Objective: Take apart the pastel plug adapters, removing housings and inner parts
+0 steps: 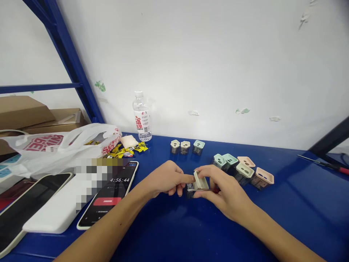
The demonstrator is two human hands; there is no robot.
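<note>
My hands meet above the blue table's point(297, 203) middle. Between them is a small dark plastic box point(190, 191) with a cream lid point(201, 181) tilted up at one side. My left hand point(166, 180) pinches the box from the left with thumb and fingertips. My right hand point(220, 191) grips the lid and a thin metal strip point(200, 189) that runs along the box's lower edge. The fingers hide most of the box, and I cannot tell whether the lid is still attached.
Several similar boxes with pastel lids stand to the right point(242, 171) and at the back point(184, 147). A phone showing a timer point(114, 193), a water bottle point(141, 116), a white plastic bag point(62, 145), yellow wrappers point(127, 150) and a red-handled screwdriver point(331, 165) surround them.
</note>
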